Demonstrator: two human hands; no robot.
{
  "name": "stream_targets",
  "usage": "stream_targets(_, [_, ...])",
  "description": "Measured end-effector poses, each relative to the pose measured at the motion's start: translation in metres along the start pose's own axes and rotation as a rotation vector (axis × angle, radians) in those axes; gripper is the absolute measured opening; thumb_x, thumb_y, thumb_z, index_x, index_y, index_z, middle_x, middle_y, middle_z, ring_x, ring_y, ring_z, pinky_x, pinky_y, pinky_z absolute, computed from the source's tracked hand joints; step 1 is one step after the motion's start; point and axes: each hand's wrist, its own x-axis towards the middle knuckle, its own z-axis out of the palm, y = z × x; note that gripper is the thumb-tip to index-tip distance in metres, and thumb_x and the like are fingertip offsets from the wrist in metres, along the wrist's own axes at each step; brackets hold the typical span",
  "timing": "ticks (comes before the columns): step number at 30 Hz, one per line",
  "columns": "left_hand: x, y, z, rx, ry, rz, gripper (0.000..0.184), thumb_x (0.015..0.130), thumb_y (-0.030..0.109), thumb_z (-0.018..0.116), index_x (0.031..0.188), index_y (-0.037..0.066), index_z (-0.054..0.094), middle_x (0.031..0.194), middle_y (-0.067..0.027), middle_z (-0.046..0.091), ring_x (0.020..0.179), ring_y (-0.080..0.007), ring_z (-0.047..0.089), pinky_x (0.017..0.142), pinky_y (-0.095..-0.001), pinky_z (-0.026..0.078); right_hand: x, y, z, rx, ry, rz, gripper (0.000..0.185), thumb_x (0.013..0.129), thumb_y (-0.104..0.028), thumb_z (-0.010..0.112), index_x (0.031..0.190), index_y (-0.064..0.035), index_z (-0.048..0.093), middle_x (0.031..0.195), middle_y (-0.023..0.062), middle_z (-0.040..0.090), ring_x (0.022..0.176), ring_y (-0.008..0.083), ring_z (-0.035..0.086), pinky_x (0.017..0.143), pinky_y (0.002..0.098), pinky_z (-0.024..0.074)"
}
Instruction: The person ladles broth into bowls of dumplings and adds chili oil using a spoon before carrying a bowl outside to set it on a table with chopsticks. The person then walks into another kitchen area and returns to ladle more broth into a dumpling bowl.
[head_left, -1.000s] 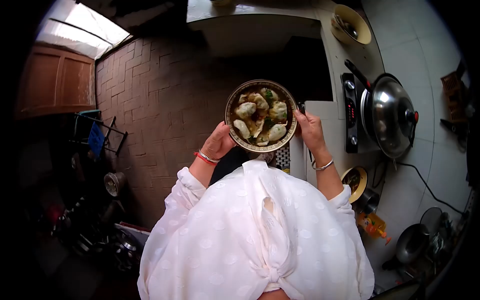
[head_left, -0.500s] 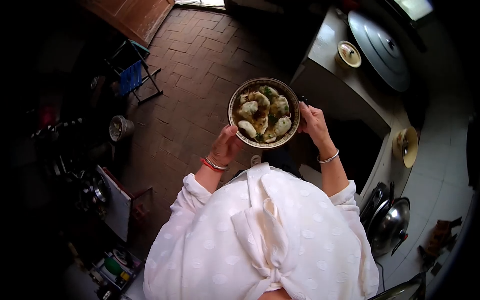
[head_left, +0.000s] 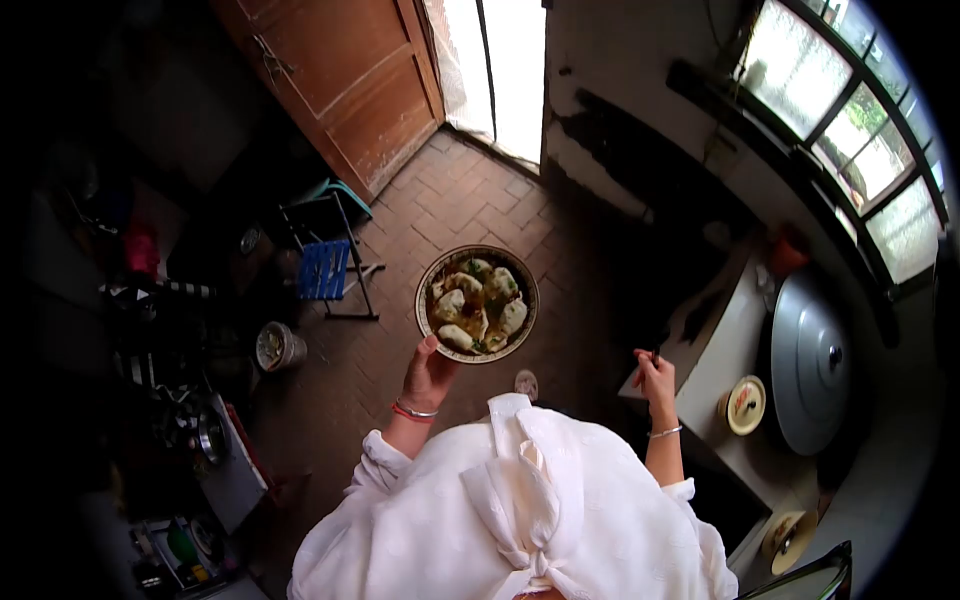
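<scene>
A patterned bowl (head_left: 477, 304) of dumplings in brown broth rests in my left hand (head_left: 430, 376), whose thumb lies over the near-left rim. A red band and a bangle circle that wrist. My right hand (head_left: 656, 380) is apart from the bowl, out to the right beside the counter's corner, with its fingers closed round a thin dark item too small to name. One shoe (head_left: 526, 384) shows on the floor below the bowl.
Ahead, a wooden door (head_left: 360, 90) stands open beside a bright doorway. A blue folding chair (head_left: 325, 270) and a bucket (head_left: 280, 346) are on the left. The right-hand counter (head_left: 735, 330) carries a lidded yellow pot (head_left: 745, 404) and a large metal lid (head_left: 808, 362).
My right hand has let go of the bowl and moved right. The view has turned from the stove toward the door, and the bowl now sits lower and further left in view.
</scene>
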Motion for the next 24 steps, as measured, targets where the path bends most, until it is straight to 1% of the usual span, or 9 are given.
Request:
stream_targets(2, [0.062, 0.073, 0.002, -0.057, 0.029, 0.023, 0.068, 0.082, 0.029, 0.072, 0.137, 0.005, 0.040, 0.134, -0.0091, 0.051, 0.122, -0.0253, 0.050, 0.104, -0.0403, 0.043, 0.038, -0.061, 0.048, -0.034, -0.001, 0.000, 0.026, 0.093, -0.021, 0.057, 0.103, 0.0009, 0.067, 0.053, 0.0039, 0.058, 0.042, 0.0087, 0.050, 0.041, 0.0230, 0.0318])
stream_targets(3, [0.083, 0.081, 0.006, -0.057, 0.032, 0.052, 0.066, 0.083, 0.030, 0.071, 0.136, 0.006, 0.041, 0.133, -0.0087, 0.051, 0.120, -0.0245, 0.051, 0.102, -0.0400, 0.045, 0.061, -0.063, 0.055, -0.012, -0.016, -0.010, 0.025, 0.093, -0.020, 0.056, 0.103, 0.0008, 0.066, 0.053, 0.0040, 0.059, 0.042, 0.0094, 0.050, 0.041, 0.0236, 0.0327])
stream_targets(5, [0.136, 0.101, 0.010, -0.076, 0.034, 0.057, 0.062, 0.084, 0.031, 0.069, 0.135, 0.007, 0.043, 0.132, -0.0086, 0.052, 0.118, -0.0238, 0.053, 0.098, -0.0388, 0.049, 0.113, -0.092, 0.075, -0.037, -0.053, -0.006, 0.026, 0.094, -0.022, 0.056, 0.105, -0.0006, 0.065, 0.053, 0.0052, 0.059, 0.037, 0.0072, 0.043, 0.035, 0.0216, 0.0268])
stream_targets(8, [0.206, 0.135, 0.035, -0.056, 0.073, 0.142, 0.053, 0.086, 0.036, 0.068, 0.127, 0.007, 0.050, 0.118, -0.0046, 0.060, 0.103, -0.0188, 0.060, 0.081, -0.0302, 0.054, 0.174, -0.143, 0.112, -0.062, -0.085, -0.048, 0.026, 0.094, -0.022, 0.055, 0.105, -0.0005, 0.065, 0.054, 0.0053, 0.059, 0.037, 0.0066, 0.042, 0.036, 0.0212, 0.0269])
stream_targets(11, [0.297, 0.160, 0.038, -0.065, 0.092, 0.154, 0.048, 0.091, 0.033, 0.062, 0.127, 0.004, 0.049, 0.119, -0.0085, 0.059, 0.106, -0.0202, 0.058, 0.091, -0.0340, 0.050, 0.262, -0.180, 0.152, -0.086, -0.141, -0.137, 0.025, 0.095, -0.021, 0.054, 0.105, 0.0001, 0.064, 0.055, 0.0053, 0.060, 0.039, 0.0063, 0.042, 0.037, 0.0207, 0.0268])
stream_targets(13, [0.353, 0.173, 0.042, -0.067, 0.019, 0.164, 0.050, 0.090, 0.033, 0.063, 0.127, 0.002, 0.049, 0.121, -0.0101, 0.058, 0.109, -0.0212, 0.057, 0.096, -0.0353, 0.047, 0.312, -0.212, 0.174, -0.129, -0.166, -0.182, 0.025, 0.095, -0.020, 0.053, 0.105, 0.0005, 0.064, 0.055, 0.0052, 0.059, 0.039, 0.0063, 0.042, 0.038, 0.0208, 0.0267])
stream_targets(15, [0.396, 0.190, 0.053, -0.005, 0.020, 0.138, 0.051, 0.089, 0.033, 0.063, 0.127, 0.001, 0.049, 0.121, -0.0100, 0.059, 0.112, -0.0210, 0.056, 0.099, -0.0354, 0.045, 0.355, -0.239, 0.196, -0.172, -0.175, -0.143, 0.025, 0.095, -0.018, 0.053, 0.103, 0.0037, 0.064, 0.055, 0.0055, 0.060, 0.046, 0.0087, 0.051, 0.045, 0.0224, 0.0339])
stream_targets(16, [0.420, 0.196, 0.051, -0.003, 0.009, 0.131, 0.052, 0.088, 0.033, 0.063, 0.127, 0.001, 0.049, 0.121, -0.0100, 0.059, 0.112, -0.0208, 0.056, 0.100, -0.0357, 0.044, 0.373, -0.252, 0.204, -0.191, -0.173, -0.121, 0.025, 0.095, -0.016, 0.054, 0.102, 0.0053, 0.065, 0.056, 0.0057, 0.060, 0.049, 0.0100, 0.055, 0.048, 0.0232, 0.0375])
stream_targets(24, [0.614, 0.270, 0.070, 0.003, 0.021, 0.047, 0.056, 0.085, 0.034, 0.067, 0.126, 0.002, 0.050, 0.121, -0.0085, 0.058, 0.112, -0.0201, 0.055, 0.100, -0.0345, 0.044, 0.538, -0.351, 0.303, -0.188, -0.199, -0.251, 0.023, 0.095, -0.013, 0.053, 0.102, 0.0053, 0.064, 0.058, 0.0052, 0.061, 0.049, 0.0101, 0.056, 0.048, 0.0240, 0.0407])
